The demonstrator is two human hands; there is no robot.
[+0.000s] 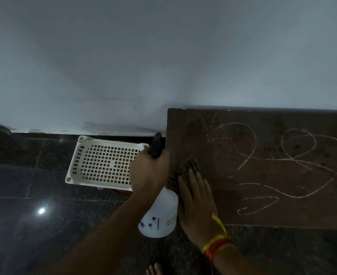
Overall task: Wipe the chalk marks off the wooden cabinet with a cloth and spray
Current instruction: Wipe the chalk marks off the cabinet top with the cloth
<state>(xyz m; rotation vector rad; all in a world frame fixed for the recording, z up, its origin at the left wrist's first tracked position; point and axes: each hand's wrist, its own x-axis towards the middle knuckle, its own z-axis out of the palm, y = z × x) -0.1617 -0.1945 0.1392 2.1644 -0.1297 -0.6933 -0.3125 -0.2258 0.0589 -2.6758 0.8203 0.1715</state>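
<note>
Our left hand (148, 171) grips the white spray bottle (159, 213) just left of the wooden cabinet (262, 219). Our right hand (198, 207) presses the cloth (187, 168) flat-fingered near its left edge; chalk marks (294, 161) loop to the right.

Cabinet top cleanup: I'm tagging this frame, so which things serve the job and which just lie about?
Job: spray bottle in left hand; cloth under right hand; chalk marks; cabinet.
Idle: white basket; dark floor.

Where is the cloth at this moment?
In the head view, the cloth lies flat on the left end of the wooden cabinet, pressed under the right hand, just right of the spray bottle.
</note>
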